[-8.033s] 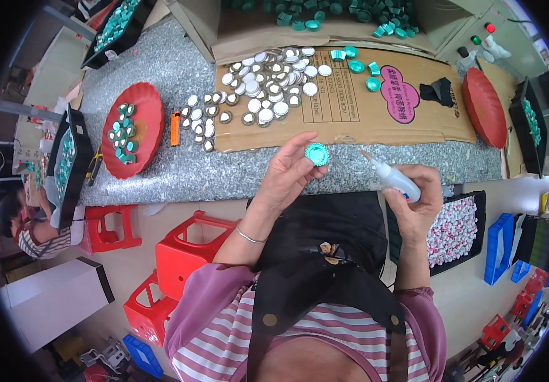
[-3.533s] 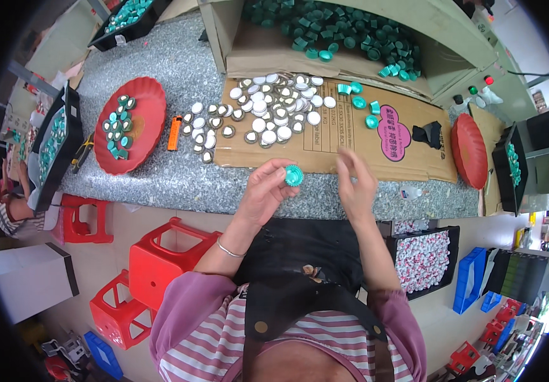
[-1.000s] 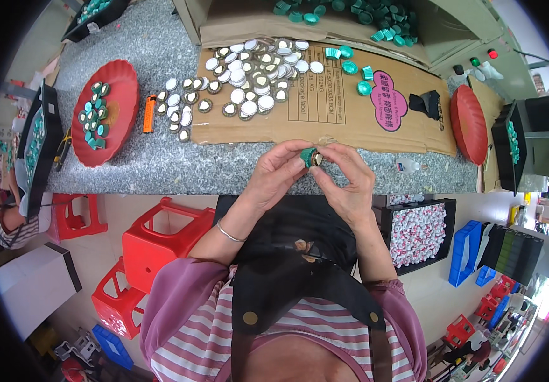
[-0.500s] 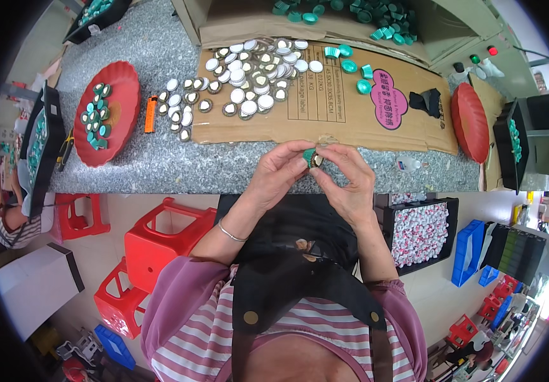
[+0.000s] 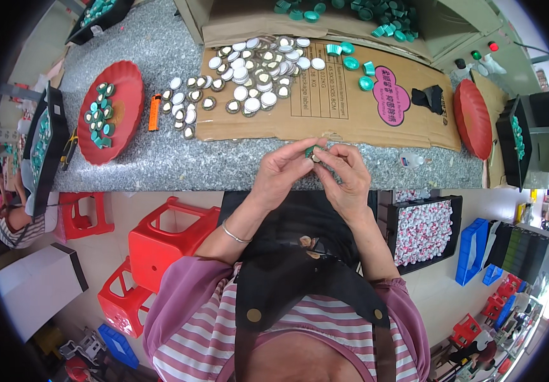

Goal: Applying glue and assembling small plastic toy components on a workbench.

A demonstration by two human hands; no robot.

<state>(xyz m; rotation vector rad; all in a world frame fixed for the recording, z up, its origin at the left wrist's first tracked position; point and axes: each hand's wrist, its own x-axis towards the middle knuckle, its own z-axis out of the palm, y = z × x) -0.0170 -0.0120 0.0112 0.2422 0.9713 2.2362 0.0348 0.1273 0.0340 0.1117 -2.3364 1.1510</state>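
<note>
Over the front edge of the counter, my left hand (image 5: 279, 175) pinches a small green fluted cup (image 5: 310, 153) between thumb and fingers. My right hand (image 5: 347, 178) is closed on a small round dark-rimmed piece with a pale centre (image 5: 316, 158), pressed against the cup. Fingertips hide most of both. Past my hands lies a flat brown cardboard sheet (image 5: 325, 124), bearing a pile of white and dark-rimmed discs (image 5: 252, 104) at its left. Several loose green cups (image 5: 351, 63) sit farther right on it.
A red scalloped dish (image 5: 128, 111) at left holds several green cups with pale centres. Near it lies an orange cutter (image 5: 154, 113). Another red dish (image 5: 471, 121) stands right, beside a small clear bottle (image 5: 412, 160). More green cups fill the shelf (image 5: 274, 33) behind. Red stools (image 5: 172, 245) stand below left.
The green cup and the round piece are closer together and more covered by my fingers. My right fingers have shifted slightly left; the things on the counter lie as before.
</note>
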